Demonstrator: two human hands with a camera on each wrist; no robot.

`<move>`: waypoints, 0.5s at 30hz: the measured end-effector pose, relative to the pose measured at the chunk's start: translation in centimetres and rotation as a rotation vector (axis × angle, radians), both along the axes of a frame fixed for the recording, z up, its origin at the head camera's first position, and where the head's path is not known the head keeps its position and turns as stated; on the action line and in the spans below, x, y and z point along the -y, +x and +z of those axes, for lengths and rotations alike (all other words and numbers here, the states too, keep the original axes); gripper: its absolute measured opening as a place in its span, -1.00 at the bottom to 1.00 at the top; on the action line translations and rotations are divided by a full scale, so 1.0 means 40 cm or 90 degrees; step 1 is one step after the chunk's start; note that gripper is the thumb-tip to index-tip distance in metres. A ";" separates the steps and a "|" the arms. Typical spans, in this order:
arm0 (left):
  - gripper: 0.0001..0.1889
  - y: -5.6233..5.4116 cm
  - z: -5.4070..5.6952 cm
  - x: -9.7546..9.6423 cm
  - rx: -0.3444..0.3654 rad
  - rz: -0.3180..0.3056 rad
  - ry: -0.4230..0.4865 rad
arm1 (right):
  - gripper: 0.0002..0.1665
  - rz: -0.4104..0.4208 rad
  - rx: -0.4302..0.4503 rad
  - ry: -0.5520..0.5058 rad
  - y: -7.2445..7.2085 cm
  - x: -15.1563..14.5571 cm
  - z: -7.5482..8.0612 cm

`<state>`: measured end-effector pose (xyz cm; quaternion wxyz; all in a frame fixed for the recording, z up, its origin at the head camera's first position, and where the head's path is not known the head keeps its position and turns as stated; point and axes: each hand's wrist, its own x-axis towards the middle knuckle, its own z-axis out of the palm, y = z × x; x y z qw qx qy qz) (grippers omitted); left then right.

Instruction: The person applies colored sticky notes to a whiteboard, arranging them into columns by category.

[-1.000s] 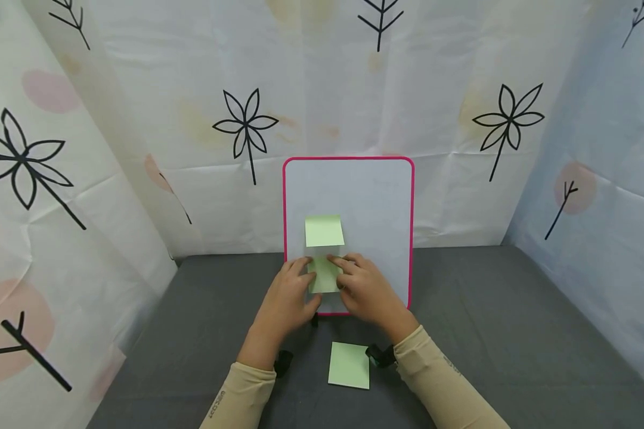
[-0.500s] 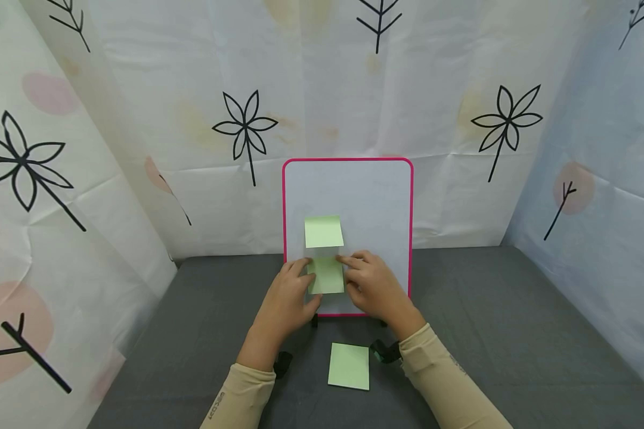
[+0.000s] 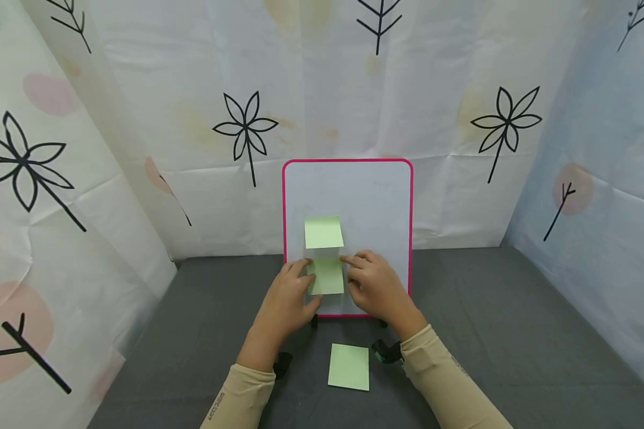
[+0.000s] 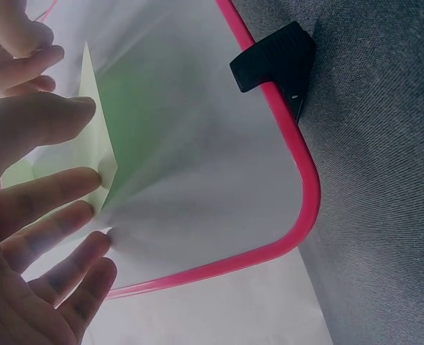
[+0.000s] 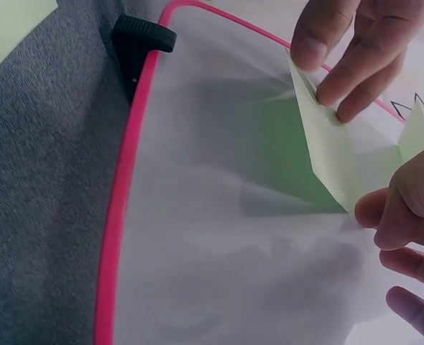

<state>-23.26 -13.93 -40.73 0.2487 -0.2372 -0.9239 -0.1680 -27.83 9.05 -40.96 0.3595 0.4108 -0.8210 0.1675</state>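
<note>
A whiteboard point(image 3: 375, 208) with a pink rim stands upright on black feet. On it are two light-green sticky notes, one above the other. The lower sticky note point(image 3: 328, 279) lies against the board at its top, while its bottom edge juts outward, casting a green-tinted shadow. My left hand point(image 3: 285, 298) has its fingers spread along that note's left side, thumb near the bottom corner. At the note's top right corner is the extended index fingertip of my right hand point(image 3: 378, 286); its other fingers bend loosely. The upper sticky note point(image 3: 324, 232) also tilts outward.
A light-green sticky note pad point(image 3: 349, 367) lies on the dark grey tablecloth point(image 3: 494, 333) in front of the board. A black clip-like foot point(image 4: 277, 57) grips the board's lower rim. Patterned white cloth point(image 3: 445, 71) hangs behind and at both sides.
My right hand has slid right along the lower note's top, from over the note to its right corner, uncovering more of it. The left hand has stayed in place.
</note>
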 end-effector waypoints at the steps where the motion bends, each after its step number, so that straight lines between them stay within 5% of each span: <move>1: -0.66 0.000 0.000 0.000 -0.001 -0.001 0.001 | -0.66 0.003 -0.002 -0.001 0.001 0.002 -0.001; 15: -0.66 0.002 0.002 0.001 0.006 -0.007 0.007 | -0.67 0.064 0.043 0.044 0.019 0.055 -0.034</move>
